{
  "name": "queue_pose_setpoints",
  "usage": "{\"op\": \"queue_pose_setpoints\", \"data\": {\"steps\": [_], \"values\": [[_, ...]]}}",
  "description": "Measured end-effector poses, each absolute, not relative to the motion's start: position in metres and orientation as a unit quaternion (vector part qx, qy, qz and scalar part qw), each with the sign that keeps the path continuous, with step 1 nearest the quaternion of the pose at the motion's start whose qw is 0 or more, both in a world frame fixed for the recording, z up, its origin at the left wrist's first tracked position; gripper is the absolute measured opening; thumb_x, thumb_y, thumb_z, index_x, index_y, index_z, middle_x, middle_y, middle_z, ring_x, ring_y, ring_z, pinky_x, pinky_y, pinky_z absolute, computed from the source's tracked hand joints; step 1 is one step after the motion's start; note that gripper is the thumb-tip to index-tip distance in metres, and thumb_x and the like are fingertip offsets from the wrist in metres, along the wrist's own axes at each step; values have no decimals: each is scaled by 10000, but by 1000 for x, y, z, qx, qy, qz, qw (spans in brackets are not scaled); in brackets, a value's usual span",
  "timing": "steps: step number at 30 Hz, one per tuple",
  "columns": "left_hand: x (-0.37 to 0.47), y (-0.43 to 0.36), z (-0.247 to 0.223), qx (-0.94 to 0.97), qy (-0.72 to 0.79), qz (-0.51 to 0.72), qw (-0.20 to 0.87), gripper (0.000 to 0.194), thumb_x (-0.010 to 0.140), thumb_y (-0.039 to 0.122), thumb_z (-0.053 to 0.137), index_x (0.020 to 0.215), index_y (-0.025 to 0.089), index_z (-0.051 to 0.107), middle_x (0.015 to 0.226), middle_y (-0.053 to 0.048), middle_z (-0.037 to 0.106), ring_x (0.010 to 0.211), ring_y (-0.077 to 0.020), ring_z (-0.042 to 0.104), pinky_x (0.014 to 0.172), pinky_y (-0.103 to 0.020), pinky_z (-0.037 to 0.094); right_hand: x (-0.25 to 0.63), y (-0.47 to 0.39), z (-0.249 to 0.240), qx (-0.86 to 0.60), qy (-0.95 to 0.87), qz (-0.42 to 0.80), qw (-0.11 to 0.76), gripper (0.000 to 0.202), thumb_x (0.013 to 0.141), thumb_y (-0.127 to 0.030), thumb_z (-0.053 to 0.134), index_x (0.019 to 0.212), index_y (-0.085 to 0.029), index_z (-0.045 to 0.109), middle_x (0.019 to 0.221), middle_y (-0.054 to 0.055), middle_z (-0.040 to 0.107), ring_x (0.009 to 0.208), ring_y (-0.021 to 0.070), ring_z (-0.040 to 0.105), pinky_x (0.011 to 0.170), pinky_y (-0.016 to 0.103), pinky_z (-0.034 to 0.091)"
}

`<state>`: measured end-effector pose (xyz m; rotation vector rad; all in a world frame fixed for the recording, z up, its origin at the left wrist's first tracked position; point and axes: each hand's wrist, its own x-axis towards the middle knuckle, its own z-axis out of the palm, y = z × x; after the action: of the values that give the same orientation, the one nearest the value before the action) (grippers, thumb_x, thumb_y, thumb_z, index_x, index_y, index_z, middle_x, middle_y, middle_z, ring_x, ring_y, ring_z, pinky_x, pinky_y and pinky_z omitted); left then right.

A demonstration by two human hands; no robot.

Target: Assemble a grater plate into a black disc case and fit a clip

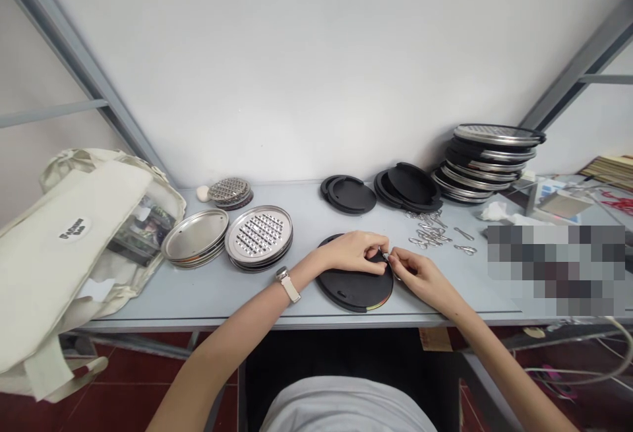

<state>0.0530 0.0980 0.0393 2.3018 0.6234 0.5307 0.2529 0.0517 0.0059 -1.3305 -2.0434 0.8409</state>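
Observation:
A black round disc (353,290) lies flat near the table's front edge, with a thin red-and-yellow strip showing along its lower right rim. My left hand (353,252) rests over its top, fingers and thumb curled toward the right rim and holding the disc. At that rim my right hand (418,275) is closed in a pinch on a small metal clip (386,256), which touches the disc's edge and is mostly hidden by the fingertips. More loose metal clips (431,234) are scattered just beyond my right hand.
Stacked silver plates (195,234) and grater plates (260,237) stand left, beside a cream bag (99,221). Black discs (351,194) and black round holders (413,188) sit at the back. A tall stack of assembled round graters (487,161) rises at the back right.

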Motion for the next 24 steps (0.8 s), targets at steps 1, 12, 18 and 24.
{"op": "queue_pose_setpoints", "data": {"steps": [1,12,18,24], "values": [[53,98,39,885,242,203,343,144,742,239,630,791,190,504,663,66,426,604,-85,403,576,-210,313,253,52,6,-496,-761,314,278,357,939,-455,369,675,-214,376,594,-48,351,575,124,354,539,238,309],[53,98,39,881,241,206,351,135,740,231,628,772,185,505,649,66,418,590,-86,395,564,-214,301,252,51,7,-496,-763,304,283,378,935,-468,380,660,-210,368,586,-44,354,576,120,353,534,235,314],[54,99,38,884,232,212,347,134,744,229,627,774,188,503,640,71,417,582,-82,393,557,-212,297,252,52,4,-496,-765,302,279,377,932,-477,371,661,-216,357,586,-49,338,569,123,347,534,241,306],[53,99,37,883,232,210,350,144,742,231,628,773,188,493,637,74,418,578,-78,394,556,-210,298,252,53,3,-497,-766,297,279,350,937,-436,377,666,-214,360,590,-48,352,572,120,349,535,241,307]]}}
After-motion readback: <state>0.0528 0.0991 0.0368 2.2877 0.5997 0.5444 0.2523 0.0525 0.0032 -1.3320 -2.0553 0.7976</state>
